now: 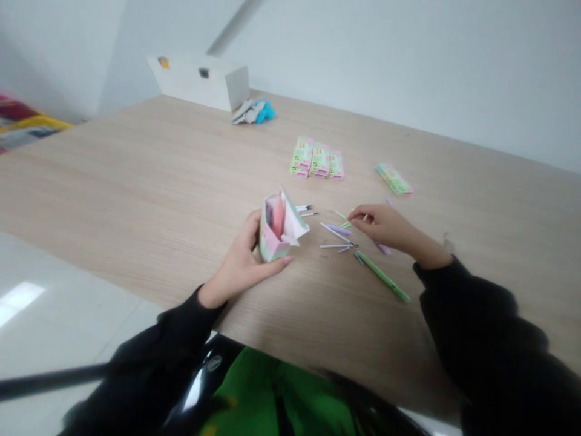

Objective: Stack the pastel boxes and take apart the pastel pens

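My left hand point(242, 260) grips a small open pen box point(278, 225), pink and green with its white flap up, standing on the wooden table point(149, 181). My right hand point(384, 225) lies on the table with its fingers pinched together over a scatter of thin pen parts point(338, 233), green, purple and white. What the fingertips hold is too small to name. A green pen point(384, 277) lies just below that hand. Two dark-tipped refills point(306, 210) lie beside the box.
Three closed pen boxes point(318, 159) lie side by side farther back, with one more box point(394, 178) to the right. A white box point(200, 79) and a grey and blue cloth point(254, 112) sit at the far edge by the wall.
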Tool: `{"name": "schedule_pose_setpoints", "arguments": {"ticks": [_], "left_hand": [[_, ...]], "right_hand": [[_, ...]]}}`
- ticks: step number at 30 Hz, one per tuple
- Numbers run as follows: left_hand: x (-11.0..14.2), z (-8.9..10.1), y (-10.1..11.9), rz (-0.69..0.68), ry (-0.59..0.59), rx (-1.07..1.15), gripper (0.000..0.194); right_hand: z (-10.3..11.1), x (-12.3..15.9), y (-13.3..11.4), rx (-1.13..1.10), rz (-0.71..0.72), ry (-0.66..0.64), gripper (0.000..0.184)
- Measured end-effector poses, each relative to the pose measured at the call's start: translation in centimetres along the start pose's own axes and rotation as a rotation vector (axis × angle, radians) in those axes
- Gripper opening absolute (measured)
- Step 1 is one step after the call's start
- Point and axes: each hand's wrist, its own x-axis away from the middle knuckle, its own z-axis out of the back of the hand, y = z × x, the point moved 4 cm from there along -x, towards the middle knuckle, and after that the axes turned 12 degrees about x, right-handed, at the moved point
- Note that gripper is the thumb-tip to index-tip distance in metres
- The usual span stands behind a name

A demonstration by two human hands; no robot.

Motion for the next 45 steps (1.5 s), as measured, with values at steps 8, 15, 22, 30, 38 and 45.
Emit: {"name": "schedule_pose_setpoints", "arguments": {"ticks": [8, 15, 22, 30, 38, 45], "left_hand": [[0.4, -0.2, 1.1, 0.029, 0.027, -0.033, 0.065], [0.4, -1.5, 1.4, -0.040, 0.077, -0.101, 0.068], [0.6, -1.8, 1.6, 0.064, 0.102, 0.018, 0.057], [1.0, -4.3, 0.0, 0.134, -0.001, -0.002, 0.056], [1.5, -7.1, 0.9, 0.120, -0.080, -0.080, 0.059], [1.6, -8.3, 0.6, 0.141, -0.089, -0.056, 0.063]], "right_hand": [[-1.7, 2.0, -0.2, -0.020, 0.080, 0.046, 0.024], [2.3, 5.0, -4.3, -0.167, 0.180, 0.176, 0.021], [2.6, 6.7, -2.1, -0.060, 0.100, 0.195, 0.019], [-2.7, 12.1, 3.0, 0.154, -0.242, -0.010, 0.021], [-6.6, 14.4, 3.9, 0.142, -0.383, -0.021, 0.022], [-0.5, 15.0, -0.9, -0.468, -0.287, 0.431, 0.019]]}}
